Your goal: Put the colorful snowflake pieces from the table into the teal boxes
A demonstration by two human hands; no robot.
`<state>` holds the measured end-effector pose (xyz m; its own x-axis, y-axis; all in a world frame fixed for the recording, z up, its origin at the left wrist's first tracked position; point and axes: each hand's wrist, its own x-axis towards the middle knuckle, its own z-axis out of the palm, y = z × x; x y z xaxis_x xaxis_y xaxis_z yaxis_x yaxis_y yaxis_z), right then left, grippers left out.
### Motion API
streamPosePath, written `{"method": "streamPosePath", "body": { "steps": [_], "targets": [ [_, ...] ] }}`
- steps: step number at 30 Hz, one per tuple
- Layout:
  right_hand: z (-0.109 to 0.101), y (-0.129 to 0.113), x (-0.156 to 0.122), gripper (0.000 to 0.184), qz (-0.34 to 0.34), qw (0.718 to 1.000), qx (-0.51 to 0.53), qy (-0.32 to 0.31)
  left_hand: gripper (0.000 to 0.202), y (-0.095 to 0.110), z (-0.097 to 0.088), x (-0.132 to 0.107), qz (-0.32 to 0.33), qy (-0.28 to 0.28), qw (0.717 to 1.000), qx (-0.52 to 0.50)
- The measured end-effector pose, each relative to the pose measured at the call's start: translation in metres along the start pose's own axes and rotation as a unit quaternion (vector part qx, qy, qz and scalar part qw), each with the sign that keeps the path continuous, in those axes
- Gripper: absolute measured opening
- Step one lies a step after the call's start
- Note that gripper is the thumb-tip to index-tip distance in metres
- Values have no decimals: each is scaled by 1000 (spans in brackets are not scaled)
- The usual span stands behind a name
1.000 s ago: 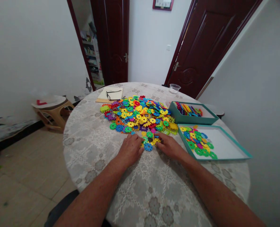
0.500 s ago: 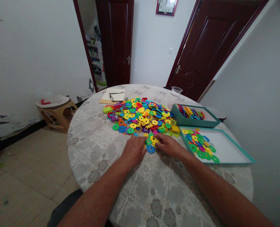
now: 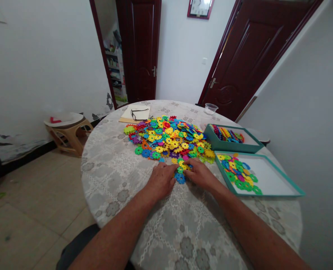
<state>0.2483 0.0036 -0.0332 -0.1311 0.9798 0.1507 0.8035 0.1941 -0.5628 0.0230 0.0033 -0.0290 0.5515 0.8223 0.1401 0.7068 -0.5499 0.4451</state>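
Wall clock (image 3: 200, 7) cut off; left hand (image 3: 163, 180), right hand (image 3: 200, 174) at partly hidden gear pieces (image 3: 181, 169); cannot tell grip.

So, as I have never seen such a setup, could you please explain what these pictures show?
There is no machine: these are a person's bare left hand and right hand. One camera, worn on the head, takes every picture, looking forward and down. On the round table, a large pile of colourful gear-shaped pieces lies beyond the hands. To its right are a deep box and a shallow tray, both holding coloured pieces; glasses rest on a pad at the far left. The hands are at a small cluster of pieces just in front of the pile; whether either grips one is too small to tell.
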Motion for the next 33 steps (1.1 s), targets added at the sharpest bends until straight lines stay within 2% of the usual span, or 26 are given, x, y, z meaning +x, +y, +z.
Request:
{"method": "streamPosePath", "body": {
  "steps": [5, 10, 18, 21, 25, 33],
  "targets": [
    [-9, -4, -5, 29, -24, 998, 42, -38, 51, -2, 2, -2, 15, 3, 1000, -1],
    [-13, -7, -6, 37, 20, 994, 94, -56, 51, -3, 2, -3, 14, 0, 1000, 0],
    [-9, -12, 0, 23, 58, 995, 32, -70, 50, -3, 2, -3, 21, 0, 1000, -8],
    [-9, -16, -1, 17, 34, 998, 7, -57, 49, -5, 4, -3, 27, 8, 1000, -12],
    [-8, -19, -3, 18, 18, 998, -57, -28, 50, -7, 7, -4, 45, 11, 999, -7],
    [-1, -17, -4, 26, 33, 994, -99, -34, 40, 2, 2, -3, 48, 6, 998, 41]
  ]
}}
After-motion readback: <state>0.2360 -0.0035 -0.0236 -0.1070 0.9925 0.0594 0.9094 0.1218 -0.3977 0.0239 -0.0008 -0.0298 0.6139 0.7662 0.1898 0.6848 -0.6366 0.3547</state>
